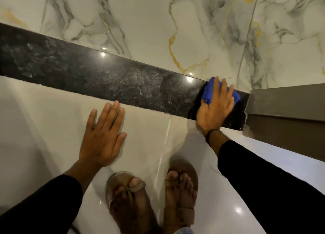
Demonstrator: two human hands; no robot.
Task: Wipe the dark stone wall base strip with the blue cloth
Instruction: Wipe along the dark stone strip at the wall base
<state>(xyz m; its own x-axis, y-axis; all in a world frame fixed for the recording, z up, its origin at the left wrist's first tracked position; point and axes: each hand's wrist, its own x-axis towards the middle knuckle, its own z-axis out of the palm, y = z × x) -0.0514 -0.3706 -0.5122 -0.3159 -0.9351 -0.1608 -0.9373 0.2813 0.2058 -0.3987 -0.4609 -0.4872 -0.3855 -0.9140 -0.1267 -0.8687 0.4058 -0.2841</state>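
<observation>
- Pressing the blue cloth (209, 93) flat against the dark strip (105, 75), the right hand (215, 108) is lying on top of it with its fingers stretched out and slightly fanned, not pinching; the cloth is showing past the fingertips and at both sides of the hand.
- Sitting at the right end of the strip, the cloth is just beside the brown frame (284, 100) where the strip stops.
- Running slantwise across the view, the strip is lying between the veined marble wall (158, 22) above and the pale floor (44, 119) below.
- Showing whitish smears and specks along its left and middle parts, the strip is looking darker and glossier near the cloth.
- Hovering or resting over the floor (I cannot tell which), the left hand (103, 137) is spread open, palm down, holding nothing, its fingertips reaching the strip's lower edge.
- Wearing black sleeves (263, 189) on both arms, the person is also wearing a dark band (210, 133) on the right wrist.
- Standing on the floor below the hands, two feet in brown sandals (130, 198) are pointing towards the strip.
</observation>
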